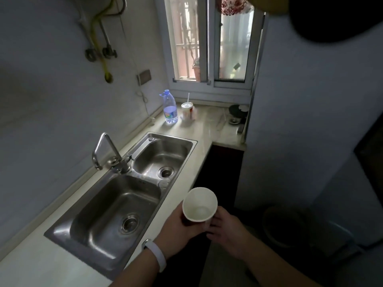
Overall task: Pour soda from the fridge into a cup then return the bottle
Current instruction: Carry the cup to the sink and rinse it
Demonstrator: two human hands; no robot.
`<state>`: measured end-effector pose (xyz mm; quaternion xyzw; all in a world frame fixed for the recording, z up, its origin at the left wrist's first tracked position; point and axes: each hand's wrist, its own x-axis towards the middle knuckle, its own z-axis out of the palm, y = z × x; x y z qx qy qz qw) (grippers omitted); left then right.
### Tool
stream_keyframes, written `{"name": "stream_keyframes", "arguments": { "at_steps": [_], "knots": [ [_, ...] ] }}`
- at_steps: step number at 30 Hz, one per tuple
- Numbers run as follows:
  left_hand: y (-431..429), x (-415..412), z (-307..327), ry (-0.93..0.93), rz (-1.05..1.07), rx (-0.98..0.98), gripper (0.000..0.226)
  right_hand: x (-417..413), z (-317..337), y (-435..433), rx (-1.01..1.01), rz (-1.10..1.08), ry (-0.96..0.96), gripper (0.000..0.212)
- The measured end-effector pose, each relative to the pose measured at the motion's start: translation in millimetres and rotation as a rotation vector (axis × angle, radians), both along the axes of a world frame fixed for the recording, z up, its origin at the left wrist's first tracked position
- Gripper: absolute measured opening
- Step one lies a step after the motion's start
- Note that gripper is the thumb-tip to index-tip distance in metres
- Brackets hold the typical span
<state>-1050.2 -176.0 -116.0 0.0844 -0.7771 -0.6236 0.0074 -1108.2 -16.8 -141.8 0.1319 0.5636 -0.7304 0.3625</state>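
Left hand and right hand both grip the empty cup, just off the bench edge. Set it upright on flat bench, away from the sink.

No legible text anywhere. The water bottle carries a multicoloured label, print too small to read. The lidded straw cup at its 3 o'clock shows red markings, illegible.
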Motion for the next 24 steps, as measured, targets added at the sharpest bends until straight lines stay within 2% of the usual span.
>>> {"name": "stream_keyframes", "arguments": {
  "at_steps": [8,16,21,24],
  "knots": [
    [-3.7,-81.9,-15.0,-0.022,-0.015,0.047,0.067,-78.0,-10.6,-0.2,0.043,0.008,0.005,0.039],
    [-49.5,-204.1,-52.1,-0.092,0.030,0.130,0.062,-200.0,-28.9,-45.5,0.117,0.003,-0.044,0.041],
    [-80.7,-275.8,-41.9,-0.070,0.026,0.224,0.052,-270.5,-18.0,-80.1,0.132,0.021,-0.045,0.041],
    [-100.8,-314.3,-36.4,-0.050,0.019,0.250,0.060,-309.6,-10.6,-98.9,0.145,0.037,-0.026,0.039]
  ]
}}
